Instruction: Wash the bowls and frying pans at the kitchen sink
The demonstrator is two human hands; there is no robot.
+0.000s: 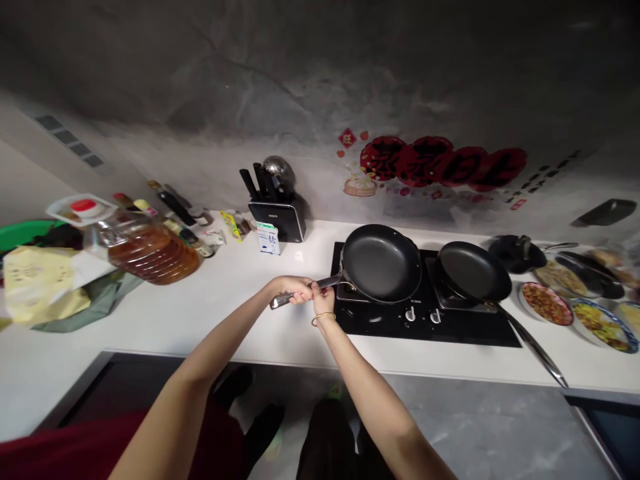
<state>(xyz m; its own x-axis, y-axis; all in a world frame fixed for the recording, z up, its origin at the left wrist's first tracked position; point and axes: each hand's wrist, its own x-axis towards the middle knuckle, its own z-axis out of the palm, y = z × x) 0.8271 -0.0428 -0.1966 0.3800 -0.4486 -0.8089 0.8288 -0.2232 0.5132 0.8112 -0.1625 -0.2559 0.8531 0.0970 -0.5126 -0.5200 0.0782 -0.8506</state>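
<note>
My left hand (295, 290) is wrapped around the handle of a large black frying pan (383, 263). Closer to the pan's body, my right hand (324, 299), with a gold bracelet at the wrist, is closed on the same handle from below. The pan is over the left burner of the black gas hob (375, 323); whether it rests fully on the burner, I cannot tell. Its inside shows no food. A second, smaller frying pan (475, 272) is on the right burner, its handle pointing toward the front right edge of the counter.
Bowls of chopped food (546, 303) stand right of the hob. Behind my hands are a knife block (277, 220) and a small white-and-blue carton (269, 239). A big oil jug (150, 250) and bottles stand left. Red clothing (90, 443) shows at lower left.
</note>
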